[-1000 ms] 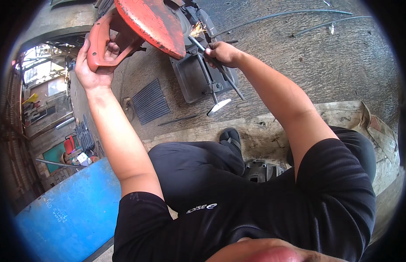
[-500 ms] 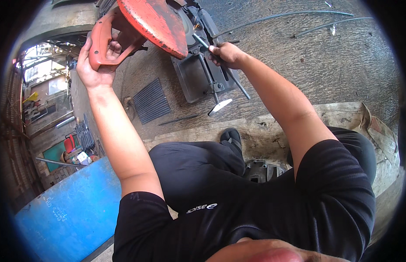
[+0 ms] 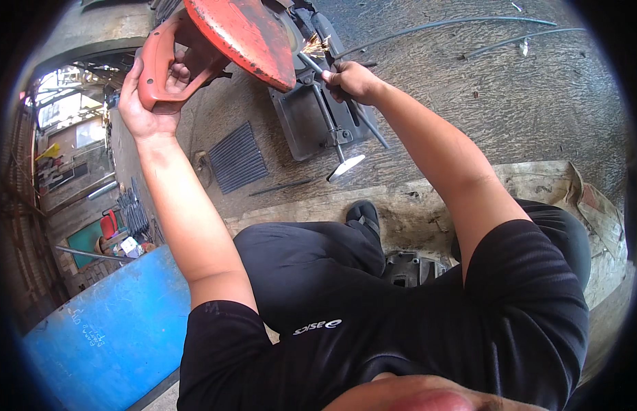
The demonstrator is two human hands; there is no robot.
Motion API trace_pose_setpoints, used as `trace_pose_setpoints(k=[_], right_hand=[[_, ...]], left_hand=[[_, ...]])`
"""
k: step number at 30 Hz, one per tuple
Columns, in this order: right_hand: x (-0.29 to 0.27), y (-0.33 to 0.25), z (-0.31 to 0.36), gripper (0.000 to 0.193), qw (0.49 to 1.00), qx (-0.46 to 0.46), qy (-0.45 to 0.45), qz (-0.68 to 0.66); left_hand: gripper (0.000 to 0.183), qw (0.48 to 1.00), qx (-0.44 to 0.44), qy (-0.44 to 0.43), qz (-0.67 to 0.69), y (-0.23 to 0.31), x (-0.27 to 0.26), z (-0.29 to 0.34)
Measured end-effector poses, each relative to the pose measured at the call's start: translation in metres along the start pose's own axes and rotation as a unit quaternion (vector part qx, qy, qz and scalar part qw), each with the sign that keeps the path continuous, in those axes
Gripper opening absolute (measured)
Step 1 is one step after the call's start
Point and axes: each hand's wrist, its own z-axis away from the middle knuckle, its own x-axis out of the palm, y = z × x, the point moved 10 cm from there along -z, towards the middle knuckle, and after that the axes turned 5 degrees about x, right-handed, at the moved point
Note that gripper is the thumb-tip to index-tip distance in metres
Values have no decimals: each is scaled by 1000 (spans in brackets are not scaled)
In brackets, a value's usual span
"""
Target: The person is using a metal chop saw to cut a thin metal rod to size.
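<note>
My left hand [image 3: 148, 103] is wrapped round the red handle of a chop saw [image 3: 239, 41], whose scuffed guard hides much of the blade. Closed round a thin metal rod [image 3: 376, 132], my right hand [image 3: 352, 82] holds it at a slant, its far end at the saw's wheel. Sparks [image 3: 315, 46] fly from where rod and wheel meet. Below the guard lies the saw's grey base [image 3: 296, 123], with a clamp screw ending in a pale crank handle [image 3: 347, 166].
A row of cut rods [image 3: 237, 159] lies on the floor left of the saw, with one loose rod [image 3: 280, 187] nearby. Long rods [image 3: 455, 22] stretch across the floor at the far right. A blue panel [image 3: 120, 329] stands at my left; a stained cloth [image 3: 414, 205] lies near my feet.
The rod and my right hand have shifted slightly left. The sparks at the wheel have grown from a small glow into a bright spray. My left hand stays on the handle.
</note>
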Motion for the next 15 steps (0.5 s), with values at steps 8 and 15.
trace_pose_setpoints(k=[8,15], right_hand=[[10,19,-12,38,997,22,-75,-14],[18,21,-3,38,993,47,-101,-47]], left_hand=[[50,1000,-4,-10,6,0,2,0],[52,1000,-1,-4,8,1,-2,-1]])
